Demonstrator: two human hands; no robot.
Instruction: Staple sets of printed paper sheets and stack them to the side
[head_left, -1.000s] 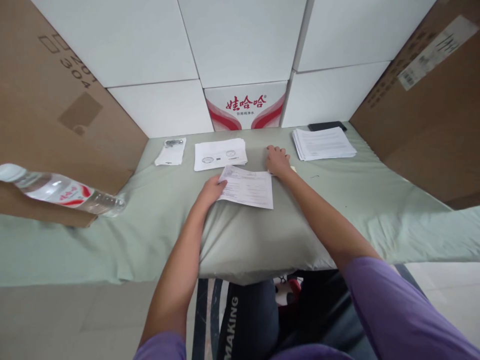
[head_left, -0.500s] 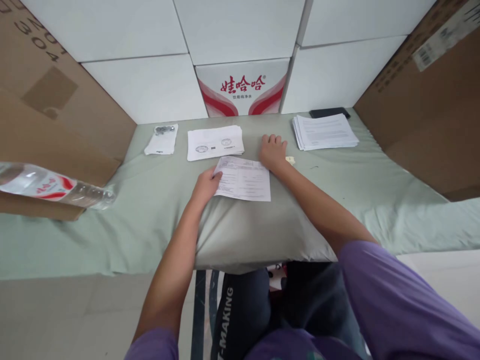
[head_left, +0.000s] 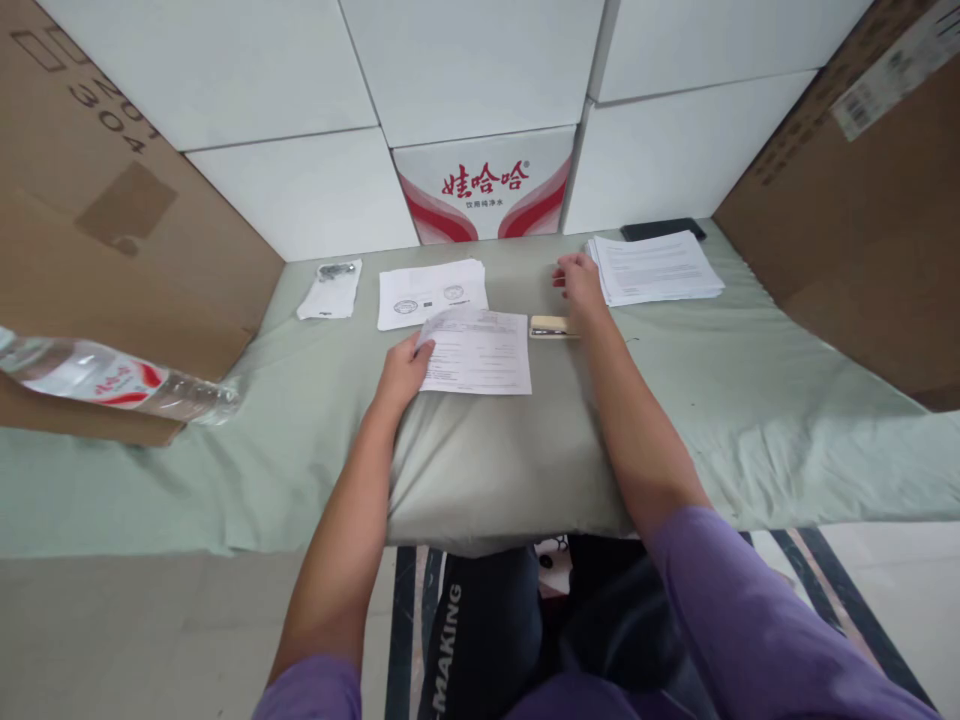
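Observation:
My left hand (head_left: 405, 368) pinches the left edge of a printed sheet (head_left: 480, 355) between thumb and fingers. The sheet's top left corner curls up, and its upper edge overlaps a stack of stamped papers (head_left: 405, 285). My right hand (head_left: 581, 282) is held in the air beside the left edge of another stack of printed pages (head_left: 660, 270). Its fingers are loosely bent and apart, with nothing seen in them. Below that hand lies a cream stapler (head_left: 551, 327), its right end hidden behind my wrist.
A small white packet with dark metal pieces (head_left: 330, 290) lies at the left. Behind the right stack is a black phone-like object (head_left: 664, 230). A water bottle (head_left: 120, 375) rests on a cardboard flap. White boxes (head_left: 480, 185) line the back; brown cartons (head_left: 847, 220) stand at both sides.
My right hand has moved right from beside the printed sheet toward the right stack, uncovering the stapler. The sheet in my left hand has shifted slightly left.

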